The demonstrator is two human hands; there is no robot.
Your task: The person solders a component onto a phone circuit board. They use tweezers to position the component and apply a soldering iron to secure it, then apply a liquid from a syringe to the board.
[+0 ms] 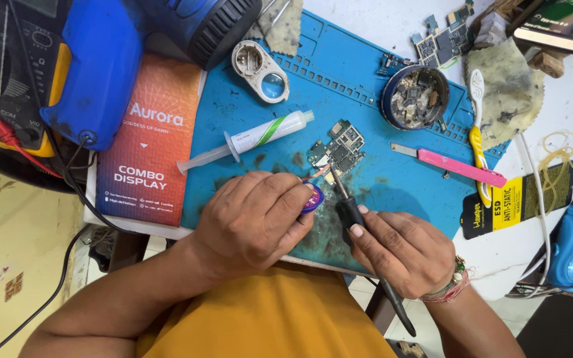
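My left hand [253,215] grips a small purple spool of copper braid [314,197], with the braid's end stretched toward a small green circuit board [339,149] on the blue work mat [359,99]. My right hand [399,248] holds a black-handled soldering iron [349,212] like a pen. Its metal tip [333,176] meets the braid at the board's near edge. Both hands rest on the mat's front part.
On the mat lie a white syringe of paste [253,138], a loupe [260,70], a round tin of scrap parts [416,96], a pink-handled blade [455,166] and a toothbrush [477,132]. A blue hot-air gun [111,59], an orange box [147,132] and a multimeter [4,79] sit left.
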